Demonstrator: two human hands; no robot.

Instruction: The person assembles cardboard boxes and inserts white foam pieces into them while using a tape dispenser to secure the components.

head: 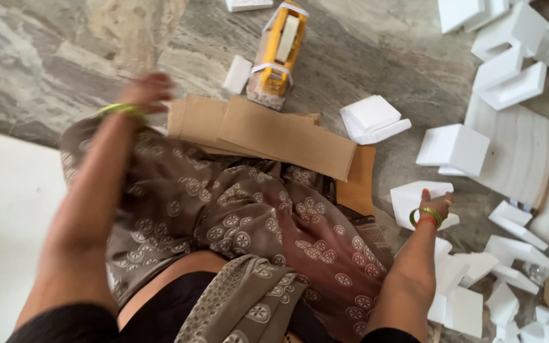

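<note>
My left hand [144, 92] is blurred and hovers at the left edge of a flattened brown cardboard sheet [268, 130] on the marble floor; I cannot make out whether it grips the sheet. My right hand [438, 204] rests on a white foam block [414, 194] at my right side; a green bangle sits on that wrist. A patterned brown cloth [236, 216] covers my lap between both arms.
A yellow box [279, 54] with white straps lies beyond the cardboard. Several white foam pieces [455, 147] are scattered to the right, with a large flat foam panel [519, 152]. A white surface [7, 222] lies at the left.
</note>
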